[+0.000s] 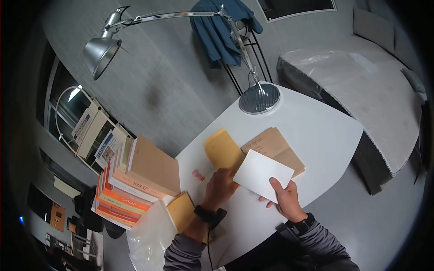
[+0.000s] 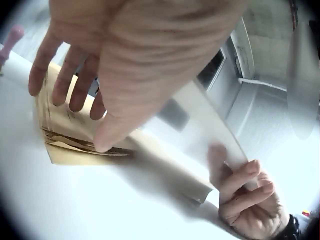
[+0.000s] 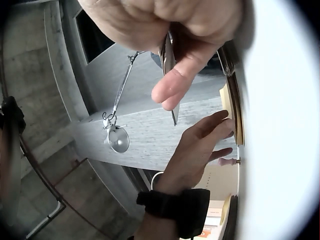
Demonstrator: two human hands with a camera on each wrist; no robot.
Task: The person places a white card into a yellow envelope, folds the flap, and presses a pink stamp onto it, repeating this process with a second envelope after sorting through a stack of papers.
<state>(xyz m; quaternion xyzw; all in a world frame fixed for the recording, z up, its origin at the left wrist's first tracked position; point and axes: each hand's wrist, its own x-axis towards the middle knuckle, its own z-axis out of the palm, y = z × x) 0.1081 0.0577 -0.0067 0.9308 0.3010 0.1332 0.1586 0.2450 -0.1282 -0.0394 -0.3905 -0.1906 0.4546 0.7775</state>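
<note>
My right hand (image 1: pixel 288 201) pinches a white card (image 1: pixel 262 170) by its near edge, thumb on top and fingers beneath. The card is held over the table, overlapping a stack of brown kraft envelopes (image 1: pixel 276 143) in the head view. My left hand (image 1: pixel 220 184) is at the near end of a pile of yellow envelopes (image 1: pixel 222 147). Seen from the left wrist, its fingers (image 2: pixel 62 90) are spread and nearly straight over the yellow pile. A small pink-handled piece with a brass-coloured end (image 1: pixel 197 175) lies left of that hand.
A tall stack of books (image 1: pixel 156 169) stands on the table's left side. More yellow envelopes (image 1: pixel 181 208) lie near my left forearm, beside a clear plastic bag (image 1: pixel 151 235). The desk lamp's round base (image 1: pixel 260 98) occupies the far corner, its arm reaching left overhead.
</note>
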